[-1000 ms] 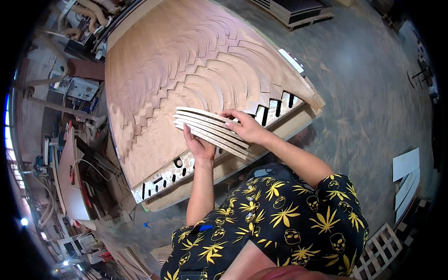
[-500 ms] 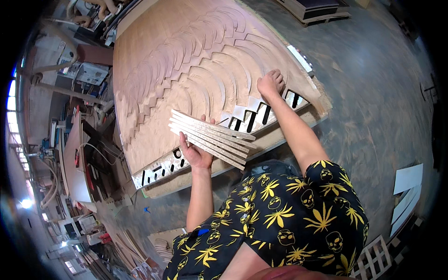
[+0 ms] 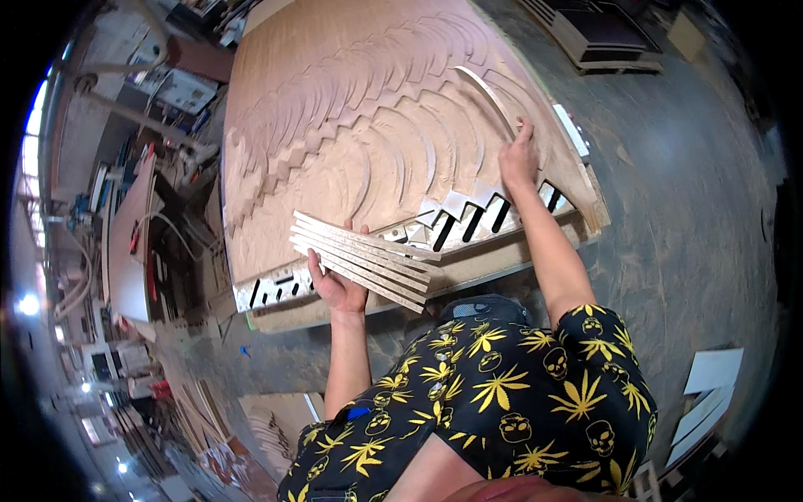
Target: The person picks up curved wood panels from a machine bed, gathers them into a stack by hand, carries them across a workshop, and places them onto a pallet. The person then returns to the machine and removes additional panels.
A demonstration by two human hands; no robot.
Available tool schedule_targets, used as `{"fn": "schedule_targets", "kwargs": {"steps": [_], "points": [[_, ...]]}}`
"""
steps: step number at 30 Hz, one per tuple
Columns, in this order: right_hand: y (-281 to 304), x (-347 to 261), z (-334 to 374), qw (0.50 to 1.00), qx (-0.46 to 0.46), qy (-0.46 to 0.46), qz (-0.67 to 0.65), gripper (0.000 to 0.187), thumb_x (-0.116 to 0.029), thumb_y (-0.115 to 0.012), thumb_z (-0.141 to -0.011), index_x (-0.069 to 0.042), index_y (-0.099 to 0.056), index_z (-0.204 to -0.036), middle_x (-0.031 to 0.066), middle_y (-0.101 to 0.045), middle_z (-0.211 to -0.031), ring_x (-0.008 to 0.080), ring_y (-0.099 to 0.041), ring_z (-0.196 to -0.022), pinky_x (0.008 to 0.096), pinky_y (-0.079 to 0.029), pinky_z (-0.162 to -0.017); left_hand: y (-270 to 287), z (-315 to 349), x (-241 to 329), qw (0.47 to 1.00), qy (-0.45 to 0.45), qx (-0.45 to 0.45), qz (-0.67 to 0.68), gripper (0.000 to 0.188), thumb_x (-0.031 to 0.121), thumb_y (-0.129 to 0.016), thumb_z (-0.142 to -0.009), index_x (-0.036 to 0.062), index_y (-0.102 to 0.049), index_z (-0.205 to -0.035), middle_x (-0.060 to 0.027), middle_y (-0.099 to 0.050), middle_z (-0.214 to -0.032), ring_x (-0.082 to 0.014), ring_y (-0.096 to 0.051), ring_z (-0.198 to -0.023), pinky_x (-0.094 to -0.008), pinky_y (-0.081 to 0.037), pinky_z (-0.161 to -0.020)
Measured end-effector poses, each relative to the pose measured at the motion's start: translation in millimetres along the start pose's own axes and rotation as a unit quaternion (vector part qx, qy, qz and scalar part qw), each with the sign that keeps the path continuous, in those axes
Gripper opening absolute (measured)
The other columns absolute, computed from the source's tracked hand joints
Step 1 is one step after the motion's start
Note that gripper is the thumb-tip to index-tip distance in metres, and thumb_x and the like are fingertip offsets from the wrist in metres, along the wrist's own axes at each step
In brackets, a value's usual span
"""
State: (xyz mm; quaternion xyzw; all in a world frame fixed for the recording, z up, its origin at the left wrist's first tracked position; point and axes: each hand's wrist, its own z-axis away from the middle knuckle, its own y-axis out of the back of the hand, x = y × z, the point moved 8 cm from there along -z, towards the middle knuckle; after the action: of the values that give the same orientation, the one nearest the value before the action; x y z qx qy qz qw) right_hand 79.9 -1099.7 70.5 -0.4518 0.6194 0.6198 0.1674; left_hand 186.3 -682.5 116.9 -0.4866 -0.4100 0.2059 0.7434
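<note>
Left hand (image 3: pixel 341 291) part-curled, thumb near side, fingertips showing on the far side, clamped round a fanned bundle of strips (image 3: pixel 368 261), held up at the near edge of the big board. Right hand (image 3: pixel 520 159) stretched out over the board's right part, fingers closed on the near end of one curved strip (image 3: pixel 489 92); its far end points up and away, can't tell from here if it touches anything. Step in hand, my read: picking cut strips off the board one by one, left hand minding the bundle. Next move, I'd judge, calls for a firm pinch at that end, the strip kept clear of its neighbours, and the left thumb easing just enough to take another without spilling the fan. Around the hands: more curved pieces (image 3: pixel 432 155) lying in rows on the wooden board (image 3: pixel 280 71), pale dust (image 3: pixel 272 205) over much of it, slotted white strip (image 3: pixel 468 222) along the near edge. Farther out: patterned shirt (image 3: pixel 493 389), scuffed floor (image 3: pixel 669 184), dark stacked panels (image 3: pixel 598 33) top right, loose white boards (image 3: pixel 707 402) lower right.
</note>
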Motion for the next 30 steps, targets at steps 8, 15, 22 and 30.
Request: {"fn": "schedule_targets", "kwargs": {"steps": [8,15,22,30], "points": [[-23.7,-0.1,-1.8,0.987,-0.093,0.130,0.014,0.059,-0.028,-0.080,-0.080,-0.008,-0.062,-0.133,0.0161,-0.063,-0.131,0.0334,-0.058,-0.122,0.0440,-0.044,-0.104,20.7,69.4,12.7,0.993,-0.075,0.075,0.051,0.089,0.064,-0.056,-0.090,0.0006,-0.038,-0.151,-0.0197,-0.050,-0.146,-0.0391,-0.049,-0.134,-0.0576,-0.038,-0.114],[-103.3,125.4,-65.4,0.984,-0.170,0.050,-0.036,0.055,-0.027,-0.071,-0.090,0.011,-0.058,-0.127,0.0284,-0.068,-0.109,0.0384,-0.066,-0.094,0.0457,-0.053,-0.086,60.9,155.0,27.4,0.957,-0.225,0.167,0.076,0.065,0.053,-0.047,-0.100,0.0030,-0.054,-0.140,-0.0151,-0.064,-0.133,-0.0338,-0.065,-0.116,-0.0479,-0.047,-0.107],[-82.1,-38.9,100.7,0.904,-0.191,0.367,-0.105,0.046,-0.017,-0.066,-0.098,0.010,-0.054,-0.134,0.0297,-0.061,-0.129,0.0409,-0.057,-0.122,0.0424,-0.045,-0.105,103.0,314.8,30.9,0.886,-0.407,0.186,0.126,0.069,0.055,-0.051,-0.098,0.0085,-0.043,-0.148,-0.0166,-0.055,-0.144,-0.0381,-0.058,-0.127,-0.0538,-0.045,-0.109],[-106.6,-146.2,456.8,0.654,-0.647,0.341,-0.192,0.041,-0.018,-0.065,-0.100,0.004,-0.056,-0.134,0.0113,-0.066,-0.115,0.0184,-0.061,-0.098,0.0322,-0.050,-0.089,136.6,504.5,25.7,0.793,-0.554,0.229,0.112,0.075,0.056,-0.044,-0.102,0.0061,-0.030,-0.155,-0.0164,-0.049,-0.150,-0.0385,-0.052,-0.134,-0.0527,-0.040,-0.115]]}}
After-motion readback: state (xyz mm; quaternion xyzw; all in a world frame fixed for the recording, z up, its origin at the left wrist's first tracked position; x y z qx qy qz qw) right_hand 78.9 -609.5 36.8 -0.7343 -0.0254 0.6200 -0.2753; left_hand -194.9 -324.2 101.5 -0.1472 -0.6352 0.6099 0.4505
